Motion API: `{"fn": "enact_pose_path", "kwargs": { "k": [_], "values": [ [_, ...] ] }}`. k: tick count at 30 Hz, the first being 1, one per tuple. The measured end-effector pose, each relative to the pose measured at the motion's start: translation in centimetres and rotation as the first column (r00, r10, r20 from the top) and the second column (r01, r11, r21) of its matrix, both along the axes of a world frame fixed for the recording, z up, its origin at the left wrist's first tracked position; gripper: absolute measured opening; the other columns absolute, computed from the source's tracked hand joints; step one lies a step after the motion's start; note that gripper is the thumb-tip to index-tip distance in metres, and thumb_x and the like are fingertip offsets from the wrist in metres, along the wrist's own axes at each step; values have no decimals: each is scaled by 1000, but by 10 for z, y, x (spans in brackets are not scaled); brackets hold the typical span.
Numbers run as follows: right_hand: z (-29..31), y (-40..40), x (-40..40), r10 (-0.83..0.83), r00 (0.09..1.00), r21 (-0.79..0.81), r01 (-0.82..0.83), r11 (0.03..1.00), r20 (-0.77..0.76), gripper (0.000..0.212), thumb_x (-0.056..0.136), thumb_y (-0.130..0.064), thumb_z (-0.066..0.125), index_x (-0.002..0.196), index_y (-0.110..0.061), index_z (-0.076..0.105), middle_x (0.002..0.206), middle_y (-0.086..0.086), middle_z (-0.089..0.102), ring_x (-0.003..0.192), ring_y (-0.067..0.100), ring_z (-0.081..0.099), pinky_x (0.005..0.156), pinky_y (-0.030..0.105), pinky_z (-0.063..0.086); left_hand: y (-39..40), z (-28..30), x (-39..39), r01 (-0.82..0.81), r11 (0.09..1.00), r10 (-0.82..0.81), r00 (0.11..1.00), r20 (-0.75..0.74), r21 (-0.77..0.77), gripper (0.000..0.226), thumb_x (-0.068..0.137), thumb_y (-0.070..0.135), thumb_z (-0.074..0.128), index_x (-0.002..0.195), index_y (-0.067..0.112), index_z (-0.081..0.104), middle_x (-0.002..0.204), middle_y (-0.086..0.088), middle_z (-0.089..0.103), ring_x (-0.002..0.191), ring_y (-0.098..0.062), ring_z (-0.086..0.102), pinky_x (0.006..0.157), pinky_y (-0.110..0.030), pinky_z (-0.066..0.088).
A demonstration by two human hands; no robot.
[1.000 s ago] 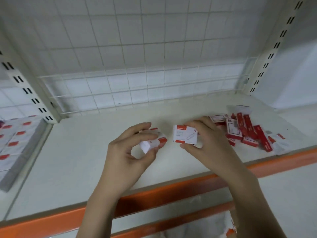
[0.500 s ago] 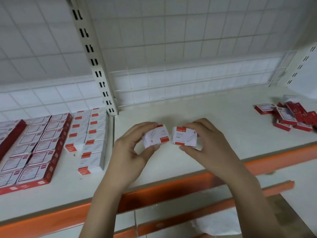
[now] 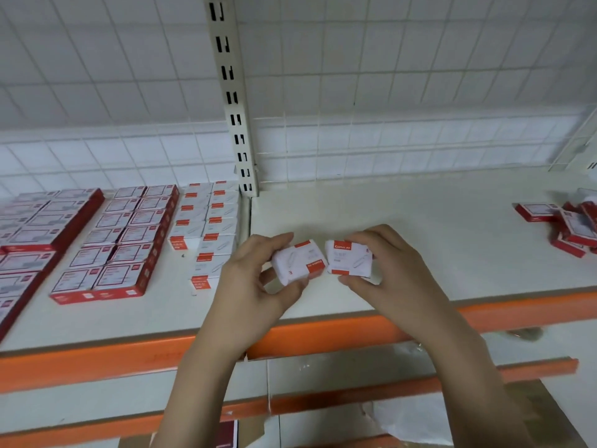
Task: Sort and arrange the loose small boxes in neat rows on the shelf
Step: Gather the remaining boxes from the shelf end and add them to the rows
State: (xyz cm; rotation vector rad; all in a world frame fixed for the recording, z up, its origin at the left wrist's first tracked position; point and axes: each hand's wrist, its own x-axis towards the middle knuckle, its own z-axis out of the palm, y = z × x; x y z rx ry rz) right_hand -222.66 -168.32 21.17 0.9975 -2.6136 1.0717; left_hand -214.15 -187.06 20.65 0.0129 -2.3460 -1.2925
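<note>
Above the shelf edge [image 3: 355, 328], boxed hands [image 3: 323, 279]

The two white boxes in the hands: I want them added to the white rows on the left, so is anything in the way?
Nothing visible blocks them. The left hand holds one white box, the right hand the other, just right of the white rows; only bare shelf lies between.

A white wire grid [image 3: 387, 76] backs the shelving, its slotted upright [image 3: 231, 92] cream.
</note>
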Motion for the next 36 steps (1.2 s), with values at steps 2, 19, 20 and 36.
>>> {"fn": "enact_pose_path", "kwargs": {
  "k": [2,19,20,36],
  "values": [
    [-3,0,3,26,1000,13,-26,1000,6,42,78,-21,72,116,-19,56,110,-10,47,96,-2,46,81,10,38,1,0,5,-7,1000,7,1000,29,-14,60,68,19,76,123,26,54,104,9,55,103,2,52,81,-10,47],
    [-13,-23,19,126,990,30,-128,991,66,41,76,-21,74,113,-19,57,106,-9,48,95,6,50,79,20,40,-2,-12,38,-175,969,193,977,89,-175,50,77,33,55,125,20,53,110,5,45,100,13,43,77,2,32],
    [-12,-26,20,129,989,36,-131,991,69,41,76,-21,73,114,-19,57,107,-10,48,96,6,50,79,20,40,-6,-12,39,-190,968,204,976,73,-162,47,75,30,57,121,21,54,110,3,45,101,12,43,77,3,31],
    [4,-144,52,69,997,58,-71,996,36,44,80,-22,71,120,-19,55,109,-10,47,101,1,45,80,-3,30,-137,5,67,-270,960,271,963,2,71,55,70,18,79,110,23,42,98,11,54,83,4,55,64,-7,44]
  ]
}}
